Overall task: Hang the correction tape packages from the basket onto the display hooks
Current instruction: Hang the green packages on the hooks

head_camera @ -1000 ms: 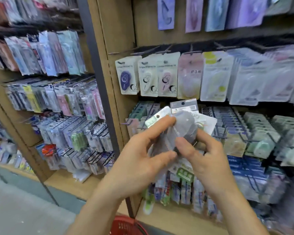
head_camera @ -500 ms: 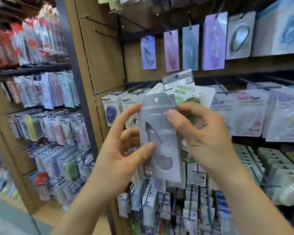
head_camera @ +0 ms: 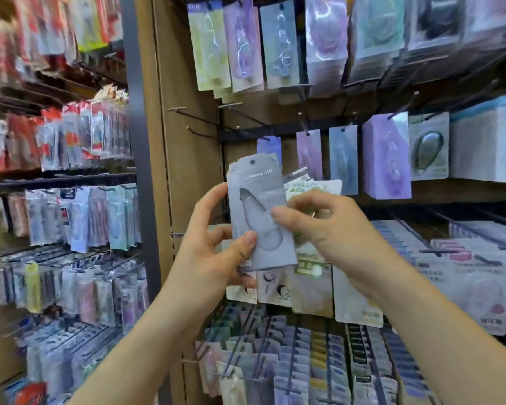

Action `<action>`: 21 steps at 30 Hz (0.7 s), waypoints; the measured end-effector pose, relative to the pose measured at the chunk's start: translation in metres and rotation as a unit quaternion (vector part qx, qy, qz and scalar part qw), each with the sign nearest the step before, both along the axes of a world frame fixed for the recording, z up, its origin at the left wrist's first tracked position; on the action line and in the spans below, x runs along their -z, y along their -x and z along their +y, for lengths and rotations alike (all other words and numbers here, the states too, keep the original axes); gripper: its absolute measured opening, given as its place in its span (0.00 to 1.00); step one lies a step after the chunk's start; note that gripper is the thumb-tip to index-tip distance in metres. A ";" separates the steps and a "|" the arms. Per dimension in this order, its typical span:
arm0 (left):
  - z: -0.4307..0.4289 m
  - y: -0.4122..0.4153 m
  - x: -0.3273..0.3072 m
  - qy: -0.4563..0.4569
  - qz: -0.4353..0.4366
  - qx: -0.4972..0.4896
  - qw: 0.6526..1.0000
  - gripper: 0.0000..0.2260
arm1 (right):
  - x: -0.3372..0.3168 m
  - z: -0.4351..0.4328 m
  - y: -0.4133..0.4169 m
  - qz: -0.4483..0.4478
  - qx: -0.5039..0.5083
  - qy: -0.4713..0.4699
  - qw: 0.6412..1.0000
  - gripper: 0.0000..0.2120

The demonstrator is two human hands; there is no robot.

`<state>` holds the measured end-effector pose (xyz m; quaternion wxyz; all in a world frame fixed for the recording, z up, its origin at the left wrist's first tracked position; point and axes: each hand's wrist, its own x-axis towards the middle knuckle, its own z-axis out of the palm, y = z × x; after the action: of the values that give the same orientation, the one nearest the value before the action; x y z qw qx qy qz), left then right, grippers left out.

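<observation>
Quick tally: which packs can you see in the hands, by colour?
grey pack: 1
green-print pack: 1
barcode-back pack: 1
Total: 3 showing; any hidden behind cannot be counted.

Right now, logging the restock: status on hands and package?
Left hand, right hand pinch grey package, unhung. Spare packages behind. Bare hooks upper left, path open.

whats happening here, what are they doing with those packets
A person is stocking a stationery display. The left hand grips the lower left of a grey correction tape package, held upright in front of the shelves. The right hand pinches its right side and also holds more packages behind it. It is not on a hook yet; bare hooks stick out just above.
</observation>
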<state>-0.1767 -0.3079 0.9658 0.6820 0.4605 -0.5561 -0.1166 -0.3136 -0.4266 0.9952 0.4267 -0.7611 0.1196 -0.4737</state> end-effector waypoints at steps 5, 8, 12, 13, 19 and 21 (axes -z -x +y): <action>-0.018 -0.053 -0.025 0.019 0.025 -0.040 0.999 0.21 | -0.020 -0.002 -0.051 0.069 0.004 0.016 0.997 0.12; -0.024 -0.087 -0.038 0.036 0.033 -0.068 0.996 0.22 | -0.036 -0.004 -0.085 0.077 0.014 0.025 0.997 0.13; -0.027 -0.122 -0.052 0.046 0.042 -0.080 0.995 0.24 | -0.052 -0.006 -0.123 0.077 0.009 0.027 0.997 0.13; -0.027 -0.127 -0.055 0.043 0.043 -0.079 0.995 0.23 | -0.054 -0.007 -0.130 0.076 0.008 0.027 0.997 0.12; -0.038 -0.156 -0.064 0.053 0.007 -0.104 0.993 0.22 | -0.062 -0.019 -0.162 0.067 0.014 0.026 0.997 0.11; -0.041 -0.163 -0.068 0.050 -0.014 -0.104 0.993 0.23 | -0.063 -0.023 -0.166 0.059 0.011 0.028 0.998 0.11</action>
<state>-0.0137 -0.3493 1.0339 0.7047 0.4831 -0.5195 -0.0110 -0.1473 -0.4495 1.0580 0.3928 -0.7977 0.1393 -0.4359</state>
